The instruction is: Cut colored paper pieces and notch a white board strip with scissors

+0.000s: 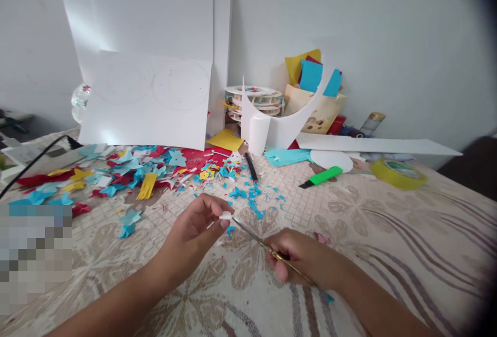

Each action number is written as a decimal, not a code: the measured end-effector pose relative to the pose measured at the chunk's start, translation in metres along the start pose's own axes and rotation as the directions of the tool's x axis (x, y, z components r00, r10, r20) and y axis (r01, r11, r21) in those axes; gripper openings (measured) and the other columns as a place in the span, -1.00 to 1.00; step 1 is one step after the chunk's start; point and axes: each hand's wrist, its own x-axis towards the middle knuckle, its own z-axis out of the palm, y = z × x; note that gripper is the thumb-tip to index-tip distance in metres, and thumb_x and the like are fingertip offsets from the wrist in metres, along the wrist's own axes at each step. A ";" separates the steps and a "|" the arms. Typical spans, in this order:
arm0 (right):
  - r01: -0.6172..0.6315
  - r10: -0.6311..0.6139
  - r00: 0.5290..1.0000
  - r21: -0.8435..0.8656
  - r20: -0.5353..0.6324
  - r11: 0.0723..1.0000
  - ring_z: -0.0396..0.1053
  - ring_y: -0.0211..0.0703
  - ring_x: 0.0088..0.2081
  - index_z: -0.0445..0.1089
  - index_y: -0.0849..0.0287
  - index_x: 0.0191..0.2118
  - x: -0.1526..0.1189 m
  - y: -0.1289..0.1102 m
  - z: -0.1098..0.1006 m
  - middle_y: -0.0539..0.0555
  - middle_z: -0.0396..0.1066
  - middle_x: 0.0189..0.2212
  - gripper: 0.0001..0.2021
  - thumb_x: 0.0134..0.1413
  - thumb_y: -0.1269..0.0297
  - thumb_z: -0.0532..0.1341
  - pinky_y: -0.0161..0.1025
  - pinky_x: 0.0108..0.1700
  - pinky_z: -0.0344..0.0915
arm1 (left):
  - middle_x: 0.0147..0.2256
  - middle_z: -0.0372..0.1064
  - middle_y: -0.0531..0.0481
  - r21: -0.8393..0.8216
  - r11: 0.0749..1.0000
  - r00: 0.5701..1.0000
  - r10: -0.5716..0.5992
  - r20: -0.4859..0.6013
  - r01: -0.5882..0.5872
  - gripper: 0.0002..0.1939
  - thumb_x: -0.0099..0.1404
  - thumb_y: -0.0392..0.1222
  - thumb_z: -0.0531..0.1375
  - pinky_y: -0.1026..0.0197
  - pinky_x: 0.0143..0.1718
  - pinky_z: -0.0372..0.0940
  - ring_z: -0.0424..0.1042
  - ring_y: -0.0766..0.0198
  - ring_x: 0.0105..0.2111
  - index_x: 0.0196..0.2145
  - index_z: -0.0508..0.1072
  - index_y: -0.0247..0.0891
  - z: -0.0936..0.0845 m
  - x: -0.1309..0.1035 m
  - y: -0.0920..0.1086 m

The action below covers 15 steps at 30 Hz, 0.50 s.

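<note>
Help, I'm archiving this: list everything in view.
Leaning sheets: several, white, back left
Tiered stand: one, white, back centre
Curved cutout: one, white, before stand
Bag: one, beige, behind cutout
Jar: one, clear, back right
Strip: one, white, back right
Tape roll: one, yellow, right
Cutter: one, green, centre right
Pen-like tool: one, black, centre
Paper scraps: many, multicoloured, left and centre
Cable: one, black, far left
Tablecloth: one, beige, underneath
Small piece: one, white, left hand
Scissors: one, metallic, right hand
Hands: two, bare, front centre
</note>
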 end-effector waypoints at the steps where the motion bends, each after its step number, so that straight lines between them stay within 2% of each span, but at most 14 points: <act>1: -0.005 0.005 1.000 -0.004 0.004 1.000 0.06 -0.39 -0.65 0.36 0.24 -0.45 0.000 0.000 0.000 -0.11 0.19 -0.66 -0.79 -0.03 0.17 0.21 -0.45 -0.65 -0.11 | -0.36 0.28 0.04 0.027 1.000 1.000 0.014 0.001 -0.014 -0.88 0.16 -0.32 0.16 0.27 -0.30 0.17 0.26 0.32 -0.30 -0.45 0.24 -0.21 0.000 0.000 0.000; 8: 0.032 -0.036 0.998 -0.083 -0.048 0.996 0.05 -0.40 -0.64 0.20 0.22 -0.54 -0.002 -0.001 0.002 -0.11 0.16 -0.66 -0.72 -0.02 0.14 0.19 -0.45 -0.64 -0.07 | -0.35 0.20 0.05 0.205 0.971 0.993 0.117 0.029 -0.121 -0.87 0.18 -0.37 0.11 0.27 -0.27 0.15 0.23 0.30 -0.29 -0.44 0.25 -0.18 -0.002 -0.002 0.001; 15: 0.011 -0.027 0.993 -0.141 -0.114 0.990 0.16 -0.38 -0.62 0.24 0.20 -0.51 -0.003 -0.018 0.009 -0.09 0.34 -0.60 -0.90 -0.05 0.35 0.16 -0.46 -0.63 -0.05 | -0.35 0.18 0.05 0.420 0.871 0.967 0.237 0.097 -0.256 -0.84 0.18 -0.41 0.09 0.22 -0.23 0.16 0.23 0.30 -0.29 -0.40 0.25 -0.16 -0.003 -0.005 -0.001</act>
